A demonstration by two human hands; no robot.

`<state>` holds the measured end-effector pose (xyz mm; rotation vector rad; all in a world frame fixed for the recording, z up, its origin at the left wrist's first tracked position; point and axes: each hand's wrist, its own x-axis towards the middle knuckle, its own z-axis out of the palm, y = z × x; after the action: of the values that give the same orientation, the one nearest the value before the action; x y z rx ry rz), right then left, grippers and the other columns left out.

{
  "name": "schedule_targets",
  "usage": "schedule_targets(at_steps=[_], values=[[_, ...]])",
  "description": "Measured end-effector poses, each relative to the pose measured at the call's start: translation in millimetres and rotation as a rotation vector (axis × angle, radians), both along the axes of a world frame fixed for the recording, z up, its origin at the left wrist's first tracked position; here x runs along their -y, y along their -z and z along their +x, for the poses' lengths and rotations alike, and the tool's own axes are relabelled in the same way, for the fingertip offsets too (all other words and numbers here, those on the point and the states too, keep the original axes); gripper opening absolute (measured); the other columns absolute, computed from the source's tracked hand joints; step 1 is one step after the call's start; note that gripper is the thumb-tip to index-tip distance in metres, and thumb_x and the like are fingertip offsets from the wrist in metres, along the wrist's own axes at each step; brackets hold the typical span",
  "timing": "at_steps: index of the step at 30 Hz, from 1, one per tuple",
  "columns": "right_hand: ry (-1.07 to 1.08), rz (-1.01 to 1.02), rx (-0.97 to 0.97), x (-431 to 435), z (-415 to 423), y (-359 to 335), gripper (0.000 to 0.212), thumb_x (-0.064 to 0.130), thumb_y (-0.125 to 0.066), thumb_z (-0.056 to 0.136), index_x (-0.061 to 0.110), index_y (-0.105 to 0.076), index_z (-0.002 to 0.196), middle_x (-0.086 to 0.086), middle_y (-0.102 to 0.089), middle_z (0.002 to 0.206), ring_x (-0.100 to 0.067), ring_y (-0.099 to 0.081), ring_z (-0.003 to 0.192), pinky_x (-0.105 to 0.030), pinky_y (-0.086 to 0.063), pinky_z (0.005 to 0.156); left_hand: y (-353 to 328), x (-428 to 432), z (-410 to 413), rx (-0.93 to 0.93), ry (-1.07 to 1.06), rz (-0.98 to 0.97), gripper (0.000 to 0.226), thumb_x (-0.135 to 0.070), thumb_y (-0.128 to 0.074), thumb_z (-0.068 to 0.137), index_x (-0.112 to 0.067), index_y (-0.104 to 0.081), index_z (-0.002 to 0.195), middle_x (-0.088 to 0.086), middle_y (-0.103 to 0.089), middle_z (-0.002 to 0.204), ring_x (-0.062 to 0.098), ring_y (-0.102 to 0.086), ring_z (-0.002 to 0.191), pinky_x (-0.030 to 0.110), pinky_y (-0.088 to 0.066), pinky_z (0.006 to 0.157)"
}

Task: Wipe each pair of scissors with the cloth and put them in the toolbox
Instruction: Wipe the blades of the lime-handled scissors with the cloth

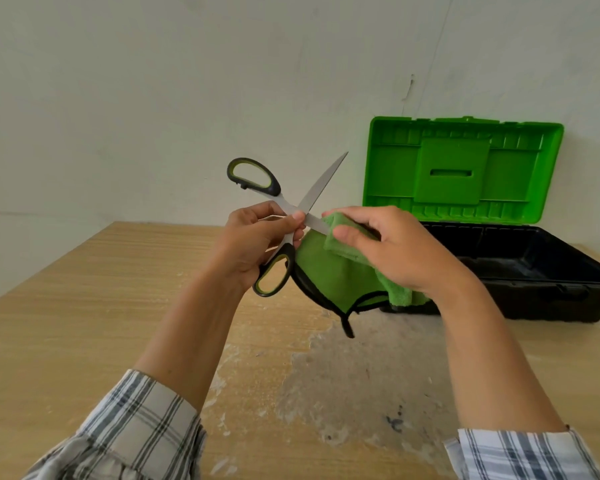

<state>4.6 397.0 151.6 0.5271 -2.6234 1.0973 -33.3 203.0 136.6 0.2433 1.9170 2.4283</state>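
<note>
Scissors (302, 206): one pair, black handles with green inner rings, blades spread wide into a cross shape. Held in the air above the table, left of the toolbox and in front of its lower left corner. One blade points up and right toward the toolbox lid; the other runs down and right into the cloth. One handle loop stands up and left of the pivot, the other hangs below it.

Left hand (257, 244): closed around the scissors at the pivot, thumb and fingertips pinching the metal where the blades cross, lower handle loop resting against the palm side.

Cloth (340, 271): green, fleecy, black trim and a black loop hanging from its lowest corner. Folded over the tip part of the lower blade, the rest draping down in front of the toolbox's left end. The blade's tip is hidden inside the fold.

Right hand (399, 251): closed on the cloth, thumb on the near side and fingers on top, pressing the fold around the blade.

Toolbox (534, 271): black base, green lid (461, 171) standing open against the wall. Sits at the far right of the table; its interior looks dark, contents not discernible.

Table (84, 323): light wood grain, with a worn, pale patch in front of the toolbox.

Sleeves (136, 431): plaid, rolled up on both forearms.
</note>
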Motion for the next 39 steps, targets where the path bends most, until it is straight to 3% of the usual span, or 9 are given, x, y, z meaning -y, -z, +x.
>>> schedule_targets(at_steps=[2, 9, 15, 21, 24, 28, 32, 35, 39], values=[[0.05, 0.018, -0.054, 2, -4, 4, 0.029, 0.033, -0.064, 0.096, 0.028, -0.068, 0.125, 0.021, -0.07, 0.098, 0.009, -0.063, 0.091, -0.01, -0.048, 0.077, 0, 1, 0, -0.005, 0.003, -0.001, 0.021, -0.007, -0.073, 0.082, -0.01, -0.059, 0.067, 0.005, -0.066, 0.063, 0.012, -0.065, 0.061, 0.024, -0.058, 0.064], [0.106, -0.04, -0.061, -11, -8, 6, 0.026, 0.031, -0.072, 0.09, 0.026, -0.072, 0.116, 0.025, -0.068, 0.092, 0.012, -0.063, 0.089, -0.008, -0.046, 0.074, -1, -2, 2, -0.021, -0.004, -0.048, 0.006, -0.004, -0.07, 0.085, 0.002, -0.068, 0.086, 0.013, -0.071, 0.076, 0.013, -0.067, 0.062, 0.024, -0.06, 0.066], [0.115, -0.109, -0.014, -32, -5, 4, 0.019, 0.026, -0.073, 0.09, 0.022, -0.075, 0.108, 0.011, -0.078, 0.095, -0.001, -0.072, 0.089, -0.03, -0.058, 0.086, -2, 5, 1, -0.024, -0.022, -0.073, 0.005, -0.007, -0.07, 0.086, -0.003, -0.071, 0.086, 0.009, -0.074, 0.076, 0.013, -0.068, 0.066, 0.024, -0.059, 0.066], [0.206, -0.259, -0.023, -75, 4, -1, 0.013, 0.026, -0.069, 0.091, 0.039, -0.07, 0.091, 0.02, -0.076, 0.088, 0.0, -0.072, 0.088, -0.04, -0.057, 0.091, -10, 35, -4, 0.011, -0.066, 0.022, 0.007, -0.012, -0.07, 0.085, -0.005, -0.07, 0.085, 0.005, -0.074, 0.077, 0.01, -0.068, 0.067, 0.022, -0.058, 0.067], [0.208, -0.276, -0.039, -72, 5, -4, 0.013, 0.034, -0.06, 0.098, 0.036, -0.072, 0.103, 0.017, -0.077, 0.096, -0.002, -0.072, 0.093, -0.041, -0.056, 0.095, -8, 28, -3, 0.001, -0.024, -0.008, 0.009, -0.012, -0.07, 0.085, -0.003, -0.069, 0.087, 0.007, -0.074, 0.079, 0.011, -0.068, 0.067, 0.023, -0.057, 0.067], [0.234, -0.258, -0.132, -44, 2, -8, 0.033, 0.045, -0.055, 0.098, 0.027, -0.068, 0.123, 0.01, -0.076, 0.107, -0.012, -0.071, 0.101, -0.046, -0.055, 0.096, -7, 16, 0, -0.02, 0.02, -0.062, 0.008, -0.011, -0.07, 0.086, -0.003, -0.071, 0.088, 0.008, -0.074, 0.079, 0.012, -0.068, 0.068, 0.024, -0.057, 0.067], [0.198, -0.22, -0.15, -9, -2, -7, 0.049, 0.052, -0.054, 0.094, 0.026, -0.062, 0.135, 0.007, -0.069, 0.126, -0.011, -0.065, 0.112, -0.036, -0.051, 0.102, -6, 7, 2, -0.038, 0.056, -0.092, 0.008, -0.008, -0.069, 0.087, -0.004, -0.072, 0.091, 0.007, -0.073, 0.076, 0.013, -0.068, 0.066, 0.025, -0.059, 0.069], [0.185, -0.192, -0.189, 6, -1, -3, 0.038, 0.047, -0.058, 0.095, 0.025, -0.067, 0.125, 0.004, -0.076, 0.106, -0.018, -0.071, 0.097, -0.041, -0.058, 0.088, -5, 4, 2, -0.026, 0.058, -0.087, 0.011, -0.008, -0.069, 0.086, 0.0, -0.07, 0.094, 0.007, -0.07, 0.071, 0.014, -0.067, 0.066, 0.025, -0.059, 0.068], [0.182, -0.169, -0.149, 8, -5, 1, 0.034, 0.047, -0.063, 0.092, 0.022, -0.073, 0.113, 0.011, -0.077, 0.098, -0.003, -0.072, 0.088, -0.032, -0.059, 0.082, -6, 4, 3, -0.04, 0.025, -0.082, 0.007, -0.006, -0.071, 0.083, -0.002, -0.066, 0.08, 0.01, -0.067, 0.07, 0.014, -0.067, 0.062, 0.023, -0.057, 0.059]])
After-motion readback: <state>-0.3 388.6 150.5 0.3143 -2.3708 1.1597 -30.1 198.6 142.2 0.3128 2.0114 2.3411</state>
